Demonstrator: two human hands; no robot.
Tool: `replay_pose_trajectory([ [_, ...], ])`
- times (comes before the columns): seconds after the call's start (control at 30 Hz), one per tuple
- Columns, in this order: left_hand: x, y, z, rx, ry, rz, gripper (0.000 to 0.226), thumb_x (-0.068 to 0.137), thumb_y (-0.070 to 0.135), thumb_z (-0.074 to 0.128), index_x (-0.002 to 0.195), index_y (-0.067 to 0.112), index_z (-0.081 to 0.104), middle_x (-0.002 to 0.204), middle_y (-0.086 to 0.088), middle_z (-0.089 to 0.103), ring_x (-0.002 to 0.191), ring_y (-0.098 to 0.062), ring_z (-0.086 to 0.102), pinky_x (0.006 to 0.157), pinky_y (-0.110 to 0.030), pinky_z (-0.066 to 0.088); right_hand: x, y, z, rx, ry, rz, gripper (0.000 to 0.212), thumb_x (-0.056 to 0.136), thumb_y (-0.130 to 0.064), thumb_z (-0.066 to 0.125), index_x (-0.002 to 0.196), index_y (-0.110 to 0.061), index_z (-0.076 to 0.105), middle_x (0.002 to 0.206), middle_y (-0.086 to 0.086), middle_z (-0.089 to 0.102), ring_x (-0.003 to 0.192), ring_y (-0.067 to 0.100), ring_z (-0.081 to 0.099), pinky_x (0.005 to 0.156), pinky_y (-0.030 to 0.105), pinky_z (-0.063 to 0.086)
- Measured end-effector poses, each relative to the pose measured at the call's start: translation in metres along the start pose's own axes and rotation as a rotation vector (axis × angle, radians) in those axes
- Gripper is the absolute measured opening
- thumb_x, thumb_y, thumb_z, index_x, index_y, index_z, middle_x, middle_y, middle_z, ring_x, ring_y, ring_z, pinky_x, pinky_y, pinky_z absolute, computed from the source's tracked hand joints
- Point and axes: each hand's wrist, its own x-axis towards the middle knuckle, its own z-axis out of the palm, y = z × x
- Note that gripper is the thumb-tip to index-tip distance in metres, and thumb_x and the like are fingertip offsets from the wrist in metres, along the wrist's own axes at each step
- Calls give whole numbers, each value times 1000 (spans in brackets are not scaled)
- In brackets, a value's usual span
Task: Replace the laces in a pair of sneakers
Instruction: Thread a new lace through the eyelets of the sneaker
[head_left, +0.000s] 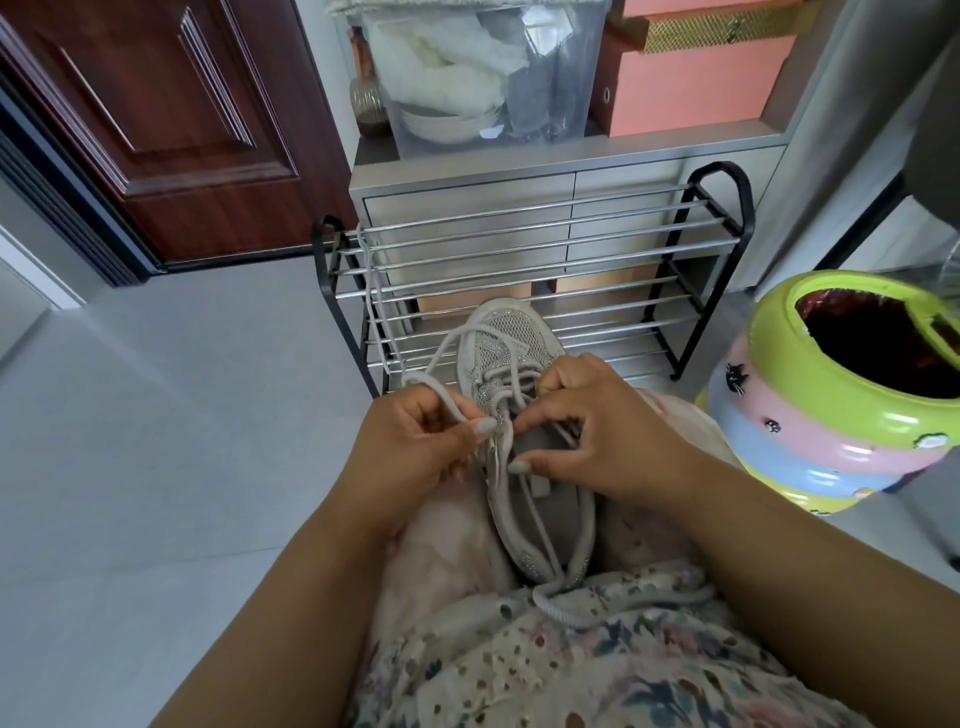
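grey floor tiles (171, 415) spread wide to the left, with a rack (519, 291) just ahead of the knees and a bin (769, 415) close on the right. on the lap lies one sneaker (511, 338), toe toward the rack, heel toward the body. left hand (410, 447) pinches a loop of lace (441, 397) beside the eyelets; right hand (592, 431) curls over the tongue, fingertips pinching at the crossings. a second lace (375, 296) hangs from the rack's top rail.

this looks like the threading stage, mid-shoe, though whether lace is going in or coming out i cannot tell. next move likely needs the tip fed through one eyelet while the right hand steadies the upper. left is the free side for drawing slack; bin and rack hem in right and front.
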Motion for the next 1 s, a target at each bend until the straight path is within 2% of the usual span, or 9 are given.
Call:
replay_pose_trajectory([
  [0.27,2,3,1,84,-70,-28,12,77,6,74,68,12,69,48,1,56,44,-10,48,45,-20,41,0,-2,0,-21,14,13,37,60,-54,72,85,-28,75,83,-15,45,85,9,40,74,13,28],
  [0.43,4,2,2,140,-57,-31,8,78,9,74,72,6,69,48,1,55,43,-10,48,45,-21,42,0,-5,0,-22,25,12,37,60,-54,72,86,-27,75,82,-19,42,86,10,40,73,17,30],
  [0.57,4,0,1,146,-44,-54,10,78,9,74,72,7,66,47,5,55,43,-8,47,45,-20,40,0,-5,1,1,39,5,37,61,-53,72,86,-26,76,81,-20,42,84,2,38,72,14,28],
  [0.7,5,0,1,178,-66,-33,10,78,10,75,72,8,67,50,5,58,46,-7,51,48,-20,42,0,-5,2,0,34,9,37,61,-54,72,86,-27,76,81,-20,42,85,9,40,71,16,29],
  [0.87,3,1,2,194,-97,30,8,75,11,77,70,13,71,57,2,65,50,-8,56,52,-23,47,0,-5,2,5,46,21,36,61,-54,72,84,-27,76,82,-19,43,86,10,42,71,17,29],
  [1.0,4,2,3,178,-137,52,11,74,9,77,68,15,70,60,4,66,51,-5,57,52,-20,47,2,-6,3,9,51,10,32,62,-51,72,82,-26,76,80,-19,42,85,6,41,71,14,29],
])
